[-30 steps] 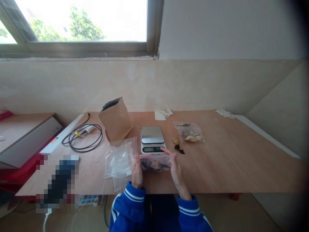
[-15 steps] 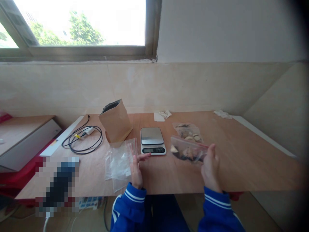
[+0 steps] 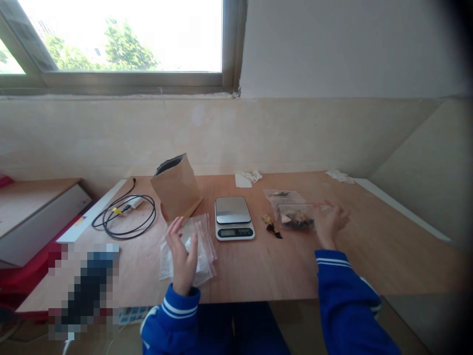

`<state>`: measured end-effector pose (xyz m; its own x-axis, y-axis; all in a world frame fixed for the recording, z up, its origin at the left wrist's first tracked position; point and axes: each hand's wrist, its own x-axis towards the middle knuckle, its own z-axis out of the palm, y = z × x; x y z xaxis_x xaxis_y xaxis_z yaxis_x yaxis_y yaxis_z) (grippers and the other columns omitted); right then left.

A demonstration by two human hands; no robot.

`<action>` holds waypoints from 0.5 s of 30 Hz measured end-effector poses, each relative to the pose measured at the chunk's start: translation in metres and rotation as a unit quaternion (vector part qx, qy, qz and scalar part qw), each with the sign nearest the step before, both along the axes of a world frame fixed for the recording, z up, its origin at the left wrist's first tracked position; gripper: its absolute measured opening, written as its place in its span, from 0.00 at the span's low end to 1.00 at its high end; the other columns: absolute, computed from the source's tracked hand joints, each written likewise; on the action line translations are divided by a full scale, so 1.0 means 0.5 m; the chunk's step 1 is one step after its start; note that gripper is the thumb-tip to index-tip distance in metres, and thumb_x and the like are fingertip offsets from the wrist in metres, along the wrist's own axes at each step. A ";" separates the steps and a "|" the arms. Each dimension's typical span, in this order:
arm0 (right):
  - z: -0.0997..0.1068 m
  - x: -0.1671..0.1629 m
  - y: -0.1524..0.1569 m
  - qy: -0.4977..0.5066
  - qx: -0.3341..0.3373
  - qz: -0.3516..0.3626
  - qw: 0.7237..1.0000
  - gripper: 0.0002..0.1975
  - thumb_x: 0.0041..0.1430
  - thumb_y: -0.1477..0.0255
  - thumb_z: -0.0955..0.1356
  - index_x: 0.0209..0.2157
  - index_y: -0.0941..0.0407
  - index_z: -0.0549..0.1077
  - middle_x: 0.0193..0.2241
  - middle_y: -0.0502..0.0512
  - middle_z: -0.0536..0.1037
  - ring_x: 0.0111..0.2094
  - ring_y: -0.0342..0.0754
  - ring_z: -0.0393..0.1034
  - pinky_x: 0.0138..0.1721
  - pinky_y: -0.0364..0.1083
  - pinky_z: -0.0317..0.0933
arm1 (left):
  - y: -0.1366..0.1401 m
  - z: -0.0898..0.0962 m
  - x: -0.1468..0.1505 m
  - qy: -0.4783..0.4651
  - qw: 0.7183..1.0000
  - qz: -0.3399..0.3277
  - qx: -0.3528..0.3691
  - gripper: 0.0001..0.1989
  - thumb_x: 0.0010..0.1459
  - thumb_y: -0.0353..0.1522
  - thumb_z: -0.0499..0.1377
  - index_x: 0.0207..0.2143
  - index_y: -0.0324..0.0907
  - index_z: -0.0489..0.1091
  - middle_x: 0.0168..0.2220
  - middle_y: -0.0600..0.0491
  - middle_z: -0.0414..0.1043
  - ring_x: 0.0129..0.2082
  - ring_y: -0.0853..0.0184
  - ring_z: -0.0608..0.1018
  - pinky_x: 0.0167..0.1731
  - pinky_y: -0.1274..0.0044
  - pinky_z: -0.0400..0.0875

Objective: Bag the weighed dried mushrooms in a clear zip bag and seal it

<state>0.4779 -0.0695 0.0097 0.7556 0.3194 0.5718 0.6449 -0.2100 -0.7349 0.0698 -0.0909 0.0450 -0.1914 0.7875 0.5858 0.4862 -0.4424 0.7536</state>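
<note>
My right hand (image 3: 330, 221) hovers with spread fingers at the right edge of a clear zip bag (image 3: 294, 216) filled with dark and pale dried pieces; the bag lies on the wooden table (image 3: 369, 246), on top of another filled bag. My left hand (image 3: 181, 259) is raised with its fingers apart over a stack of empty clear zip bags (image 3: 201, 242) and holds nothing. A small digital scale (image 3: 234, 217) stands between the two hands. A few loose dried pieces (image 3: 271, 225) lie just right of the scale.
An open brown paper bag (image 3: 177, 188) stands behind the empty bags. A coiled black cable (image 3: 125, 215) lies at the left. Crumpled tissues (image 3: 247, 176) sit by the wall. A pixelated object (image 3: 84, 286) covers the near left corner. A lower side desk (image 3: 37, 202) adjoins on the left.
My right hand carried the filled bag from in front of me to the right and set it on the other filled bag. My left hand let go and moved left over the empty bags.
</note>
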 end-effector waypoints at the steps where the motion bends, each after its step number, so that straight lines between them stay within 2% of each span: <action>1: -0.004 -0.017 -0.011 -0.044 0.005 -0.025 0.999 0.23 0.54 0.60 0.65 0.43 0.64 0.71 0.44 0.73 0.71 0.52 0.65 0.60 0.52 0.64 0.52 | 0.011 -0.008 -0.018 0.014 1.000 0.022 -0.010 0.32 0.56 0.41 0.58 0.60 0.42 0.53 0.59 0.41 0.53 0.59 0.53 0.61 0.53 0.60 0.62; 3: -0.014 -0.056 -0.034 -0.108 0.028 -0.031 0.993 0.23 0.56 0.64 0.64 0.49 0.64 0.68 0.49 0.73 0.67 0.54 0.64 0.58 0.53 0.63 0.50 | 0.035 -0.026 -0.054 0.031 0.997 0.056 -0.040 0.43 0.51 0.43 0.62 0.63 0.40 0.44 0.61 0.38 0.46 0.61 0.49 0.57 0.56 0.56 0.59; 4: -0.020 -0.074 -0.044 -0.136 0.028 -0.011 0.990 0.22 0.57 0.65 0.64 0.50 0.64 0.68 0.49 0.72 0.67 0.54 0.64 0.58 0.54 0.62 0.50 | 0.049 -0.035 -0.071 0.034 0.995 0.075 -0.048 0.47 0.49 0.44 0.64 0.63 0.39 0.43 0.61 0.37 0.46 0.61 0.48 0.57 0.57 0.54 0.57; 7: -0.043 -0.111 -0.056 -0.201 -0.031 0.115 0.972 0.16 0.59 0.68 0.62 0.45 0.58 0.73 0.48 0.67 0.68 0.52 0.61 0.62 0.53 0.61 0.53 | 0.097 -0.053 -0.114 0.035 0.992 0.105 -0.064 0.54 0.44 0.46 0.67 0.64 0.41 0.38 0.62 0.38 0.43 0.63 0.47 0.52 0.60 0.52 0.50; 9: -0.059 -0.114 -0.049 -0.213 -0.080 0.204 0.952 0.15 0.61 0.68 0.61 0.46 0.57 0.72 0.49 0.66 0.68 0.53 0.59 0.62 0.54 0.60 0.55 | 0.134 -0.058 -0.133 0.032 0.990 0.119 -0.067 0.58 0.40 0.46 0.69 0.64 0.42 0.36 0.63 0.37 0.40 0.64 0.47 0.48 0.61 0.52 0.48; 13: -0.081 -0.100 -0.026 -0.181 -0.126 0.325 0.920 0.21 0.64 0.67 0.58 0.56 0.59 0.64 0.56 0.68 0.63 0.59 0.58 0.57 0.56 0.58 0.56 | 0.204 -0.059 -0.150 -0.011 0.992 0.086 -0.094 0.60 0.35 0.43 0.71 0.63 0.36 0.41 0.64 0.32 0.39 0.65 0.43 0.49 0.61 0.54 0.50; 15: -0.084 -0.105 -0.025 -0.175 -0.132 0.344 0.913 0.23 0.65 0.67 0.57 0.59 0.59 0.59 0.59 0.68 0.60 0.61 0.57 0.55 0.58 0.58 0.55 | 0.228 -0.058 -0.151 -0.050 0.994 0.028 -0.095 0.56 0.35 0.41 0.71 0.62 0.39 0.46 0.63 0.35 0.47 0.62 0.45 0.57 0.59 0.55 0.56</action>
